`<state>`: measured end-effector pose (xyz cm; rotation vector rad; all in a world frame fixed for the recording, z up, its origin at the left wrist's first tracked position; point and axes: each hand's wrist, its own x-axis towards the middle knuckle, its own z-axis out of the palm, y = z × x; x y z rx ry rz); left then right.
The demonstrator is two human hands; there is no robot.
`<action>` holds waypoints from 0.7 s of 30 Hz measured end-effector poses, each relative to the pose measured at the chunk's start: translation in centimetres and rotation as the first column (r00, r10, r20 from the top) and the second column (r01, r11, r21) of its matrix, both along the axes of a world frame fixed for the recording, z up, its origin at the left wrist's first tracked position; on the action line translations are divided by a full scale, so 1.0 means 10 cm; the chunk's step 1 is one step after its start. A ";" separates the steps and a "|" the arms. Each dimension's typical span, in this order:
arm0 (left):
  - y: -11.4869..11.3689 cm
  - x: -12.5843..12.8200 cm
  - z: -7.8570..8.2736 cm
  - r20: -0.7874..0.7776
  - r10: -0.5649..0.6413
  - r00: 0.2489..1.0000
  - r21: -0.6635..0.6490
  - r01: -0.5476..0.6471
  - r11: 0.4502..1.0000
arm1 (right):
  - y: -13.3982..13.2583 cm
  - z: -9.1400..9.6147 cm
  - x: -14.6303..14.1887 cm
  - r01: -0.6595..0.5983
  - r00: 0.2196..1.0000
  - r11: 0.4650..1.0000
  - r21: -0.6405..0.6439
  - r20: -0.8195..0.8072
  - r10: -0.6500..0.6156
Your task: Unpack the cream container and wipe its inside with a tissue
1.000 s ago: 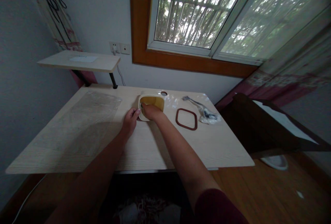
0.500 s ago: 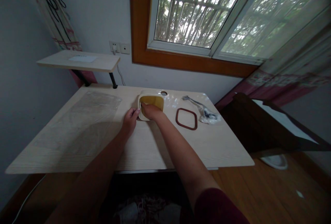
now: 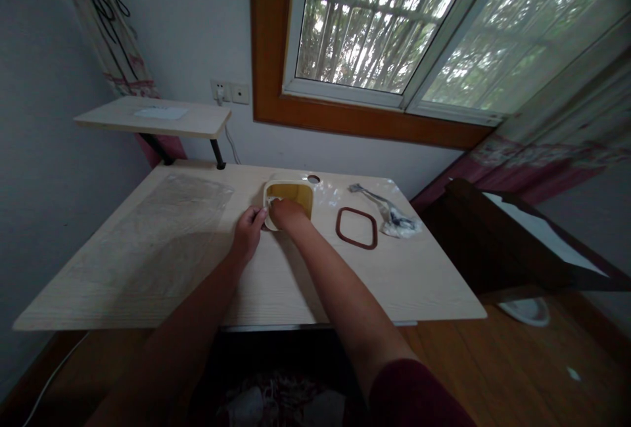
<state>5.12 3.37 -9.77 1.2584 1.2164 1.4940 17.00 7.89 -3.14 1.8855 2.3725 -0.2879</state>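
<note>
A cream, yellow-lined square container (image 3: 296,192) lies on the pale wooden desk (image 3: 276,276) near its far edge. My left hand (image 3: 248,232) grips the container's left rim with curled fingers. My right hand (image 3: 288,212) reaches over the near rim into the container, fingers bent and pressed inside it. What those fingers pinch, if anything, is too small to see. A dark red sealing ring (image 3: 357,227) lies flat on the desk just right of the container.
A crumpled clear plastic bag with cutlery (image 3: 387,211) lies right of the ring. A clear plastic sheet (image 3: 162,223) covers the desk's left part. A small raised shelf (image 3: 152,117) stands at the back left. A dark chair (image 3: 497,243) is at the right.
My right hand's fingers have shifted slightly inside the container. The left hand and the container stay where they were.
</note>
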 end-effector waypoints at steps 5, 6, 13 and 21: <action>0.00 -0.01 -0.03 -0.056 0.025 0.998 0.011 -0.024 1.000 | -0.01 0.00 -0.06 0.076 0.997 0.997 0.014 0.007 -0.076; 0.00 -0.01 -0.04 -0.060 0.022 0.998 0.011 -0.022 1.000 | -0.02 0.00 -0.06 0.088 0.996 0.996 0.014 0.012 -0.088; -0.02 0.01 -0.04 -0.064 0.015 0.998 -0.001 -0.015 1.000 | -0.06 0.03 -0.05 0.132 0.988 0.991 0.003 0.074 -0.132; -0.04 0.05 -0.01 -0.051 -0.004 0.999 -0.009 0.004 1.000 | -0.07 0.03 0.00 0.108 0.985 0.993 -0.036 0.138 -0.102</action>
